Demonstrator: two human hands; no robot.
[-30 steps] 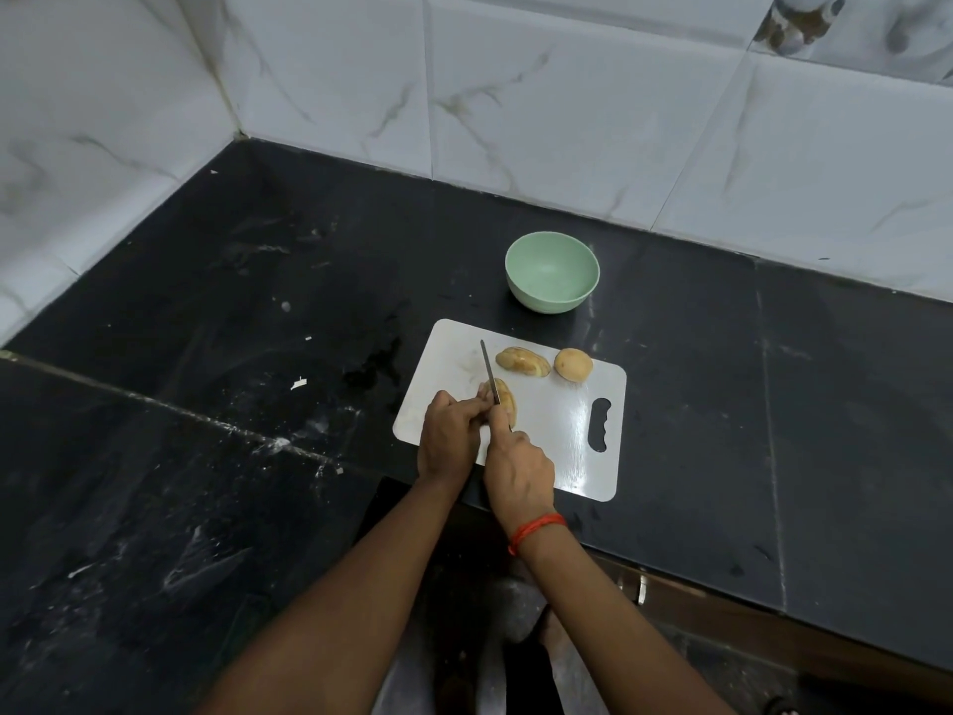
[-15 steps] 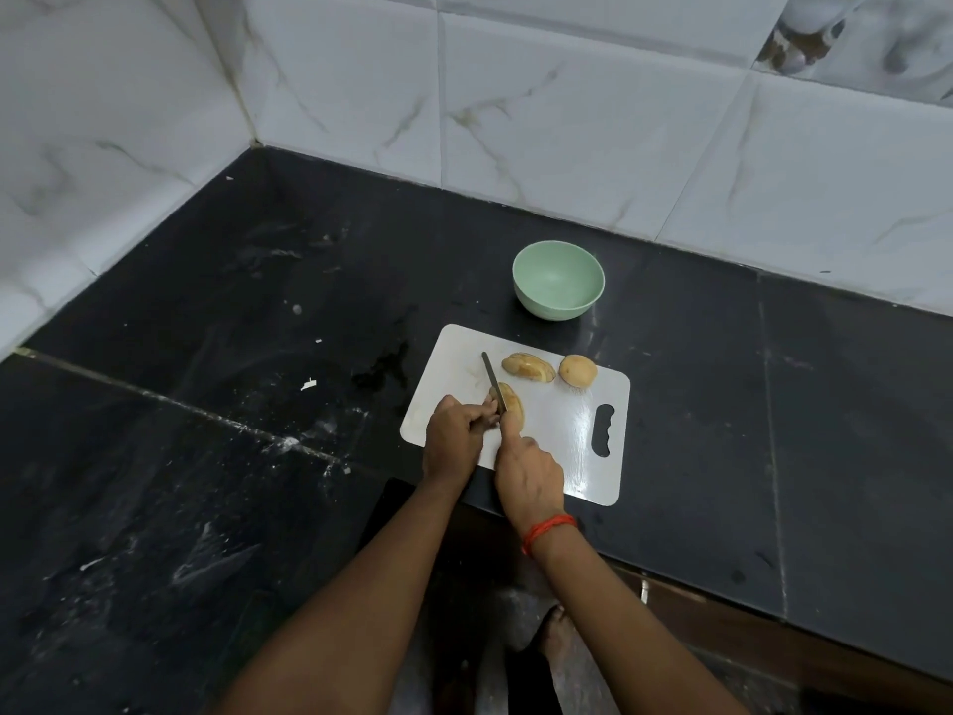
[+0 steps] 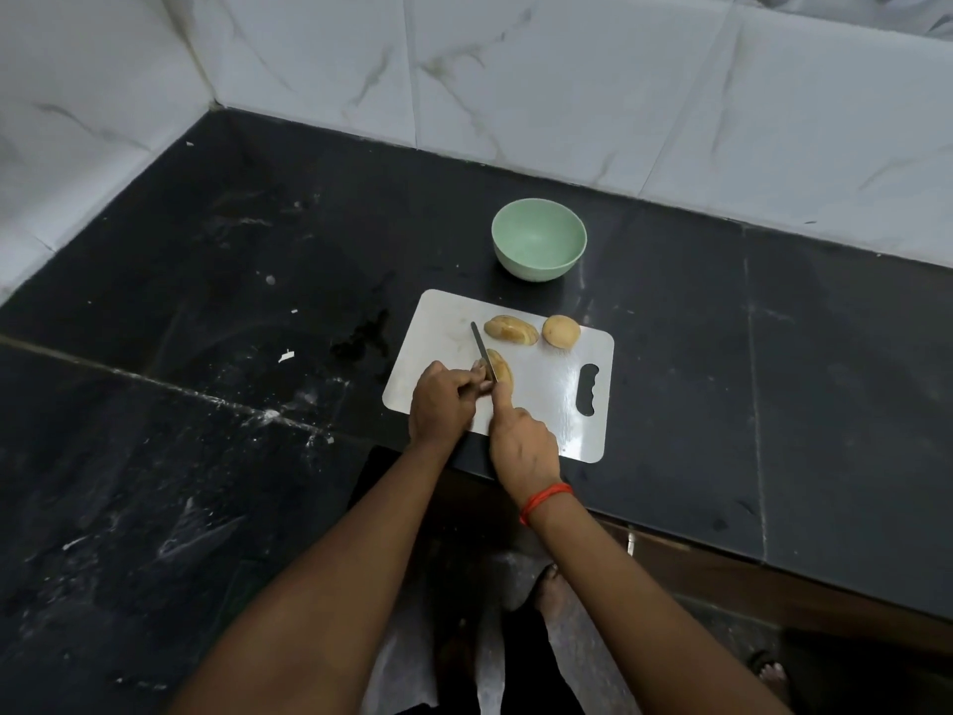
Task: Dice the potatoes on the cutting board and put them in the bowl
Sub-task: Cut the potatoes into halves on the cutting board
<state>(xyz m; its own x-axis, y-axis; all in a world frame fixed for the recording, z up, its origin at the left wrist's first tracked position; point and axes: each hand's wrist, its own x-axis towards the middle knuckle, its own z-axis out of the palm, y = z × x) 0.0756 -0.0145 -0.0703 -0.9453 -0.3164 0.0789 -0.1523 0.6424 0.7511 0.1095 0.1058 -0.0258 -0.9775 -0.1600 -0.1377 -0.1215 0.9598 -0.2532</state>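
A white cutting board (image 3: 552,399) lies on the black counter. Three potato pieces are on it: a long half (image 3: 510,330), a round piece (image 3: 561,331) and a half (image 3: 501,373) under the knife. My right hand (image 3: 521,446) grips the knife handle, and the blade (image 3: 482,349) runs across that potato half, pointing away from me. My left hand (image 3: 441,399) holds the near left side of the same half with curled fingers. A pale green bowl (image 3: 539,238), with nothing in it, stands just beyond the board.
The black stone counter (image 3: 232,353) has white flecks and a wet smear left of the board. White marble tiles (image 3: 567,69) rise behind and to the left. The counter's front edge runs just under the board, with my feet on the floor below.
The view has shifted slightly. Both hands stay on the same potato half, and the knife blade sits in nearly the same place across it.
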